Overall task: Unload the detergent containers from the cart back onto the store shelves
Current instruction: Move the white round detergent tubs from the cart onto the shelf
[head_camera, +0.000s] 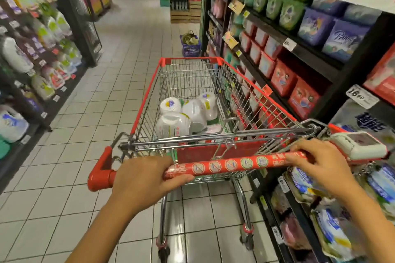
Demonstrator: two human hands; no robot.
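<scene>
**Loaded cart running close to the right-hand shelving**

The left hand (141, 179) is wrapping around the handle (230, 164) near its left end, thumb under the bar. The right hand (318, 164) is gripping the same bar towards its right end, fingers curling over the top. Neither hand is holding a container.

The detergent containers (188, 113) are lying tumbled on the floor of the cart (149, 92), in the half nearer the handle, touching one another. None is on a shelf yet, so the unloading is likely not begun.

The cart's right edge is passing just beside the right shelves (299, 53), so a slight drift that way is risking a scrape against boxes or price tags. A blue basket (190, 46) is sitting on the floor beyond the cart's far right corner; pushing straight on is risking a bump. The loose containers are also likely to roll on a sudden stop. Detergent bottles are lining the left shelves (42, 49), well apart from the cart, so reaching across may be awkward.
</scene>
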